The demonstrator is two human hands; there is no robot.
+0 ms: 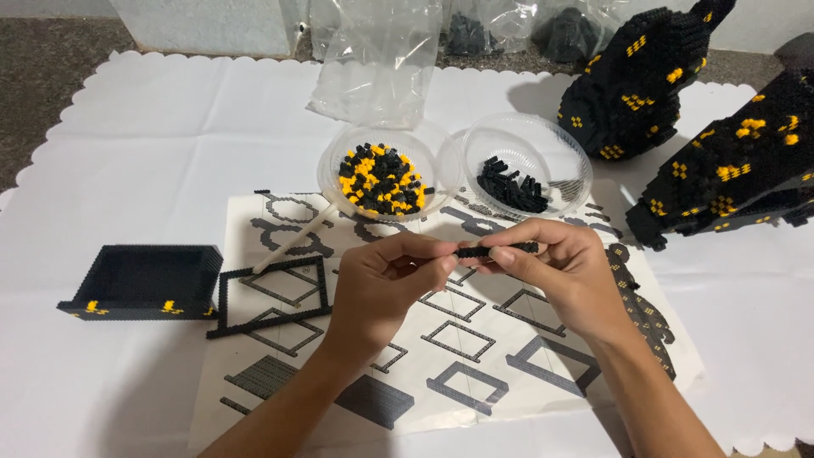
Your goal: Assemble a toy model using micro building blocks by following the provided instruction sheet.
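Two hands hold one thin black brick strip above the instruction sheet.

The left hand [386, 284] and the right hand [564, 271] meet over the middle of the instruction sheet [509, 373], both raised off it with wrists low. The fingers of each hand are closed in a pinch on the black brick strip [500, 250], the left at its left end and the right at its right end. The strip is narrow, straight and lies level. Behind the sheet stand a bowl of black and yellow bricks [383, 178] and a bowl of black bricks [517, 170]. Left of the sheet sits a black brick box [144, 282].
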